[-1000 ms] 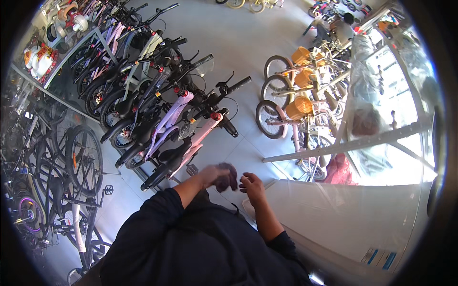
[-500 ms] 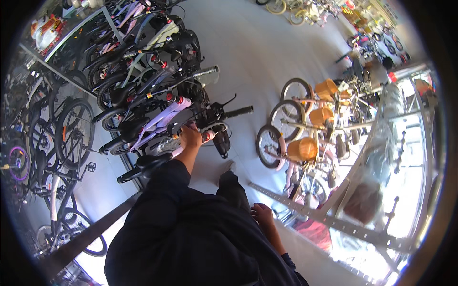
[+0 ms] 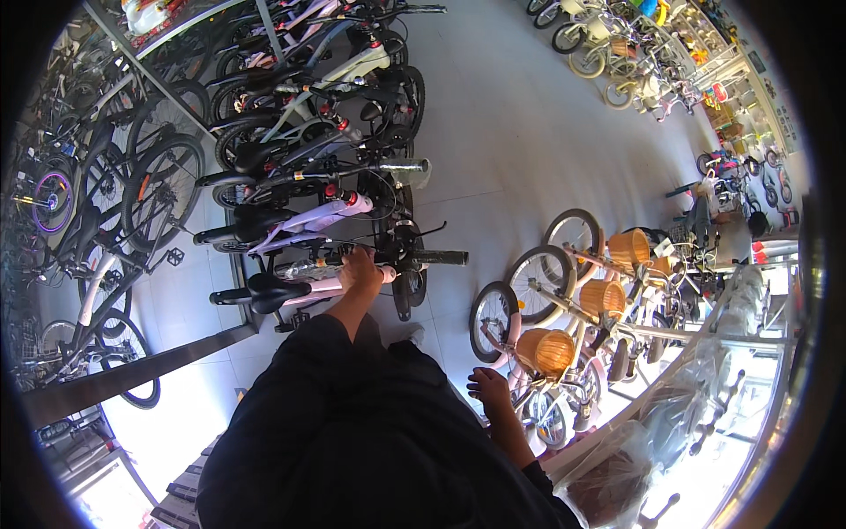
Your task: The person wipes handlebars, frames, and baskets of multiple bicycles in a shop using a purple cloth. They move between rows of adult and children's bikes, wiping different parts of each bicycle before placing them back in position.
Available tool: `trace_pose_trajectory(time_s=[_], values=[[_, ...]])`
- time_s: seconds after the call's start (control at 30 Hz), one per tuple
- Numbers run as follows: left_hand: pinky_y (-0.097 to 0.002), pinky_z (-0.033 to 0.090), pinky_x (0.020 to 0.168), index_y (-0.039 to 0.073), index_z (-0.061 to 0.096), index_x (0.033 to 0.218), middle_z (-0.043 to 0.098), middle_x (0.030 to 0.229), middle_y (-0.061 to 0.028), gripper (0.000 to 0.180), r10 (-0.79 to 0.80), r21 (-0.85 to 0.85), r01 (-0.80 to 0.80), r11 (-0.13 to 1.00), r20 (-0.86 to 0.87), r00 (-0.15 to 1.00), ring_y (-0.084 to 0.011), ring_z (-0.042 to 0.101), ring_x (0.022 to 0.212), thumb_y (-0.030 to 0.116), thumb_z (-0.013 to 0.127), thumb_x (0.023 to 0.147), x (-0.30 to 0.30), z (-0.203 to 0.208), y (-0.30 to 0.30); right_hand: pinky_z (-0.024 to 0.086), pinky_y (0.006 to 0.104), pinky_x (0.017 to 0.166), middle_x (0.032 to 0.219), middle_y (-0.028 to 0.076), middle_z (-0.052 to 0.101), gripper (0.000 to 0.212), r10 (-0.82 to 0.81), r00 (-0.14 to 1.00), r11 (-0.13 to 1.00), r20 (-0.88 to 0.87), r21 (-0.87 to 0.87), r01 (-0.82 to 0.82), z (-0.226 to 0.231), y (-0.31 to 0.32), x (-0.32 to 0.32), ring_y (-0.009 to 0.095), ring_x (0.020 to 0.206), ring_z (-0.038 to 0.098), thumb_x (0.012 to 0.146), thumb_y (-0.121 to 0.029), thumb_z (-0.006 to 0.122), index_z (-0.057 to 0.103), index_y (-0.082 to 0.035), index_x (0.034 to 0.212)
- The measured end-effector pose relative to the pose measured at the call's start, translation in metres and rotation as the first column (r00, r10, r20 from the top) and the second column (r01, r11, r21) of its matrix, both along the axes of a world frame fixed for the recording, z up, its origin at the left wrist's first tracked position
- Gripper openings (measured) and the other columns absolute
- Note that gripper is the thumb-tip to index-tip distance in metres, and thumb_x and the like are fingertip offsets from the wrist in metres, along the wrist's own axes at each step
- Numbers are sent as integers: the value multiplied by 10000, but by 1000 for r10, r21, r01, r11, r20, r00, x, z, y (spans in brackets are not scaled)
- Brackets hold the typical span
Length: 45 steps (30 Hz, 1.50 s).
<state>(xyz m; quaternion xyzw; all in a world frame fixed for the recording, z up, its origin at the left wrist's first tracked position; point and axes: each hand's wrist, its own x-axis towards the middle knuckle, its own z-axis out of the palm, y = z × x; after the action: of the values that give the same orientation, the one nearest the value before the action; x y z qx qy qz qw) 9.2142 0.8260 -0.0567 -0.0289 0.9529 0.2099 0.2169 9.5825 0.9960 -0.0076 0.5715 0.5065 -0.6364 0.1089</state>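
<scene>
The grey floor [image 3: 502, 167] spreads widest, bare toward one o'clock from the middle of the view, with small bicycles [image 3: 586, 62] standing along its far side there. A dense row of bicycles [image 3: 256, 157] fills the stretch from nine to eleven o'clock, and more parked bicycles [image 3: 99, 278], some on dark tyres, crowd the rim at nine. The person's dark-clothed torso [image 3: 352, 432] takes up six to seven o'clock. Toward four o'clock stand several bicycles with front baskets [image 3: 603, 298], and beyond them, nearer the rim, hangs a crumpled sheet of clear plastic [image 3: 617, 450]. A dark beam [image 3: 145, 370] runs slantwise between eight and nine o'clock. The pink bicycle [image 3: 326, 286] is the nearest of the dense row, at nine o'clock just off the middle, its black saddle [image 3: 267, 294] pointing outward and its handlebar end at the centre; the lilac bicycle [image 3: 322, 216] stands just beside it on its twelve-o'clock side. The nearest woven basket [image 3: 545, 353] sits at four o'clock. At nine o'clock the left hand [image 3: 359, 271] rests on the front of the pink frame; whether its fingers close around the tube cannot be told. At five o'clock the right hand [image 3: 491, 388] hangs free, fingers loosely bent, near that basket. A black handlebar grip [image 3: 442, 257] lies almost dead centre.
</scene>
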Motion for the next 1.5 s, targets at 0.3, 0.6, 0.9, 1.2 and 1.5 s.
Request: trace_pose_trajectory(time_s=[0.3, 0.6, 0.9, 1.2, 1.5], values=[[-465, 557, 953, 48, 647, 1194, 711, 1122, -193, 506, -92, 501, -59, 863, 271, 958, -394, 704, 1067, 244, 800, 753, -22, -58, 4, 567, 328, 677, 1022, 132, 734, 387, 271, 961, 963, 49, -22, -270, 10, -20, -79, 208, 813, 714, 991, -268, 670, 668, 45, 1219], [-509, 541, 870, 47, 656, 1149, 720, 1067, -251, 372, 386, 446, -282, 849, -160, 909, -424, 703, 1017, 321, 654, 898, -202, -39, -51, 583, 338, 697, 1023, 144, 737, 372, 63, 998, 998, 15, 6, -63, 7, -27, -96, 229, 832, 737, 1004, -238, 646, 661, 61, 1224], [-388, 566, 881, 178, 754, 1218, 766, 1070, -99, 374, 308, 586, -153, 796, -175, 935, -267, 740, 981, 203, 698, 849, -222, -72, 38, 579, 346, 793, 1053, 127, 752, 414, 231, 939, 968, 254, 36, -247, 37, -52, -94, 214, 891, 734, 995, -284, 664, 676, 42, 1250], [-464, 568, 836, 87, 685, 997, 719, 1085, -123, 130, 308, 354, -166, 921, -398, 864, -386, 705, 968, 122, 644, 879, -263, -79, -75, 581, 336, 749, 1024, 136, 748, 406, 196, 960, 979, 199, 12, -202, 37, -46, -145, 216, 872, 734, 982, -270, 679, 679, 51, 1231], [-405, 547, 907, 68, 676, 1322, 731, 1170, -141, 420, 583, 662, -360, 658, -145, 799, -356, 713, 1044, 111, 678, 904, -229, -47, 5, 561, 316, 688, 960, 115, 728, 337, 124, 973, 991, 193, 32, -133, 46, -38, -177, 189, 775, 693, 990, -219, 655, 676, 59, 1180]])
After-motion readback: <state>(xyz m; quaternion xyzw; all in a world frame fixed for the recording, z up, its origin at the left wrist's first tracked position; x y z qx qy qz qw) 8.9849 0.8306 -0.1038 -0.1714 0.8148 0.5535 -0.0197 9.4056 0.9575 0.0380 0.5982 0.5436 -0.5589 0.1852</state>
